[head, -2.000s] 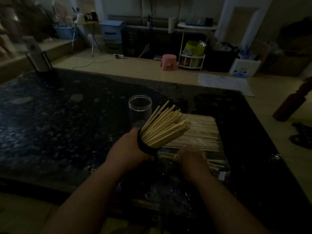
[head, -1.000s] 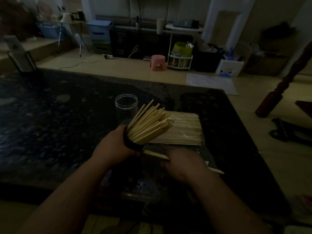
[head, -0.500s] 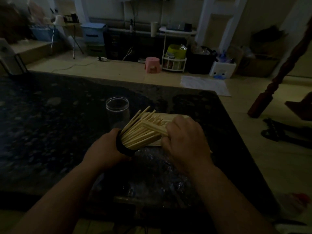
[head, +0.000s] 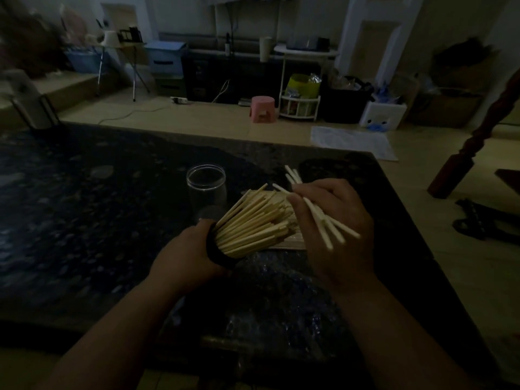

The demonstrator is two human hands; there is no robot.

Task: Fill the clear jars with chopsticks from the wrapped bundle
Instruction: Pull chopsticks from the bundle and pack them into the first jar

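The room is dim, and any label or writing on the things is too dark to read. The left hand has its fingers wrapped around a tilted jar with what looks like a dark rim. It is held just above the table, in the near half and nearer the right edge. A thick fan of chopsticks sticks out of its mouth, pointing up and to the right. The right hand is just beside that fan, its fingers curled and pinching a few loose sticks that cross the hand slantwise, with ends showing past it on both sides. Under the fan the flat bundle lies on the table, mostly hidden. An empty jar stands upright just beyond the tilted one, toward the far edge.
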